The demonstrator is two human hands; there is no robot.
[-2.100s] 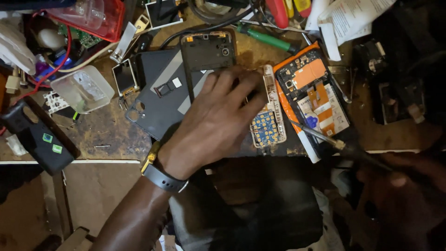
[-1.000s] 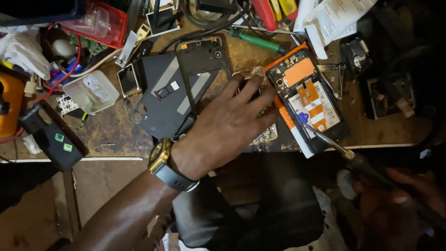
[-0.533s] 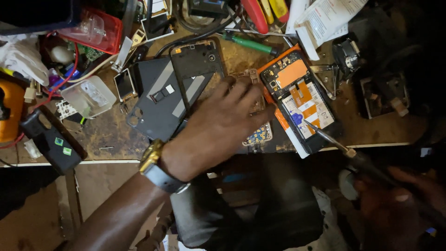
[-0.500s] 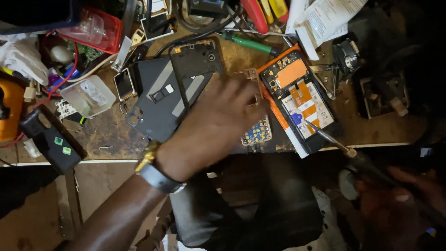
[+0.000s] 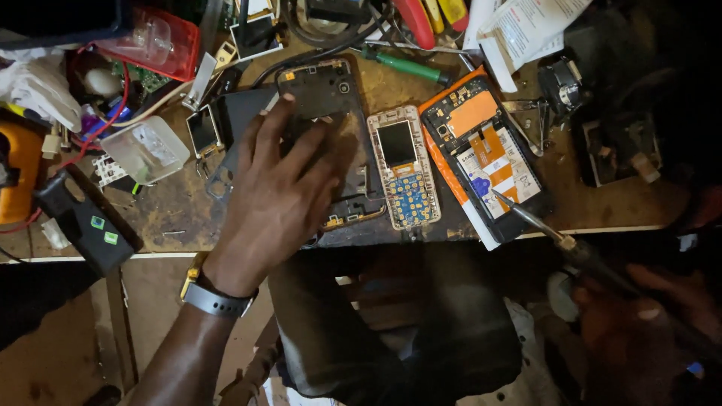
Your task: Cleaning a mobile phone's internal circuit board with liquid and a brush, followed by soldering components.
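Your left hand [image 5: 282, 192] lies flat, fingers spread, on a dark phone frame [image 5: 331, 113] and holds nothing. Just right of its fingertips sits a keypad phone [image 5: 406, 169], not touched. Your right hand [image 5: 639, 323], dim at lower right, is closed around a screwdriver [image 5: 541, 225]. Its tip rests on the opened orange phone [image 5: 485, 150], up and left of that hand. A clear box [image 5: 143, 150] lies left of your left hand.

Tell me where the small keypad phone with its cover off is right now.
In the head view the keypad phone lies flat near the workbench's front edge, just right of the left hand and left of the opened orange-framed phone.
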